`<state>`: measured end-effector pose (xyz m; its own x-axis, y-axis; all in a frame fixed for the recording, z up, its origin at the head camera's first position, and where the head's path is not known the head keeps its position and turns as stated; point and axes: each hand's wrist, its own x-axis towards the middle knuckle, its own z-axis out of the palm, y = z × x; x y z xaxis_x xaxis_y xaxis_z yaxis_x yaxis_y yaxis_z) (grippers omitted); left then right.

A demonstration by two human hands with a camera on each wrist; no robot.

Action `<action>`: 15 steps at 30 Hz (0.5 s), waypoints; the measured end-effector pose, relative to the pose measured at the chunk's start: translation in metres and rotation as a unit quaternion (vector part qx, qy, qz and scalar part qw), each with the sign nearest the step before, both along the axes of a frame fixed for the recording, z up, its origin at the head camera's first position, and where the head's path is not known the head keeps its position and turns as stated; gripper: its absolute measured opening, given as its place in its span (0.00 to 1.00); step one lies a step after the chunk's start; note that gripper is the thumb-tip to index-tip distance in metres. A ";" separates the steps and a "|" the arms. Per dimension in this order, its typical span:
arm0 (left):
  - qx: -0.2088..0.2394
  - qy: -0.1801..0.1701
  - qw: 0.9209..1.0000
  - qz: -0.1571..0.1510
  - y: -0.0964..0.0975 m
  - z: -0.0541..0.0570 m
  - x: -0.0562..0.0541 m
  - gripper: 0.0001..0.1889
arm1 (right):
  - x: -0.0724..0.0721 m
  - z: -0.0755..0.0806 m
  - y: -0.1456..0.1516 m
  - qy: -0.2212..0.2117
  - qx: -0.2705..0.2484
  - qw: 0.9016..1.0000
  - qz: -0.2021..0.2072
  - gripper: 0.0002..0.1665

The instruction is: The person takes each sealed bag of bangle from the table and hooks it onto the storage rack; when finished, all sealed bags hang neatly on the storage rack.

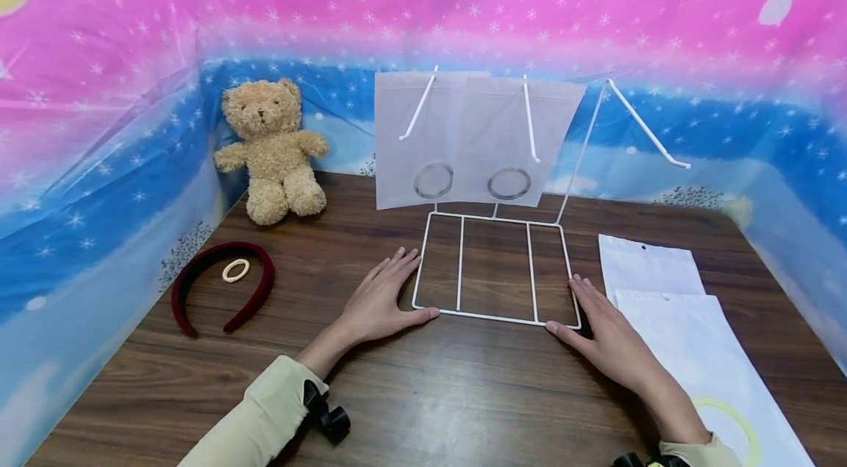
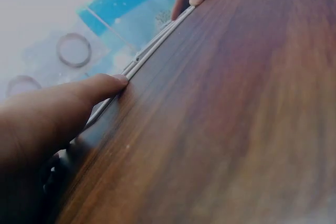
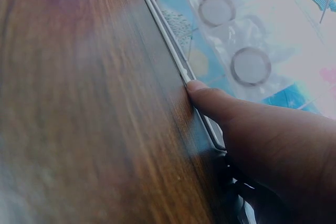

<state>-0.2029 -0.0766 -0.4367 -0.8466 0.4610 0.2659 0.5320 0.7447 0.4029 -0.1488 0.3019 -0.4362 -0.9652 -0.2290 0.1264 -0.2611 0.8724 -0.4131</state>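
The white wire display rack (image 1: 492, 318) stands just right of the frame's centre, my left hand (image 1: 374, 304) and right hand (image 1: 614, 340) spread wide against its front corners, apparently positioning it, so I judge the next move needs even pressure.

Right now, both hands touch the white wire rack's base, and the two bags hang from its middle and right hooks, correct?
Wrong hooks: the head view shows the two bags hanging from the left hook and middle hook. The left hand and right hand do touch the rack's base.
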 end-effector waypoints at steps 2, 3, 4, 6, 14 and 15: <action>-0.001 0.002 1.000 -0.001 -0.001 -0.001 0.000 0.51 | 0.000 0.000 0.000 -0.001 -0.001 1.000 0.001 0.56; -0.001 0.003 1.000 -0.002 -0.001 -0.001 0.001 0.50 | 0.000 -0.001 -0.001 -0.001 -0.001 1.000 0.001 0.56; -0.003 0.003 1.000 -0.002 -0.002 -0.001 0.001 0.50 | 0.000 -0.001 -0.001 -0.002 -0.001 1.000 0.001 0.56; -0.007 0.003 1.000 -0.002 -0.002 -0.002 0.001 0.50 | 0.000 -0.001 -0.002 -0.003 -0.002 1.000 0.001 0.56; -0.008 0.010 1.000 -0.001 -0.001 -0.004 0.001 0.48 | 0.000 0.000 -0.003 -0.008 -0.002 1.000 -0.005 0.57; -0.006 0.011 1.000 -0.003 -0.001 -0.004 0.001 0.47 | 0.000 0.000 -0.003 -0.009 -0.003 1.000 -0.006 0.57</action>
<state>-0.2022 -0.0780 -0.4408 -0.8379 0.4689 0.2796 0.5451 0.7466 0.3814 -0.1488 0.2992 -0.4362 -0.9699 -0.2172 0.1103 -0.2436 0.8732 -0.4220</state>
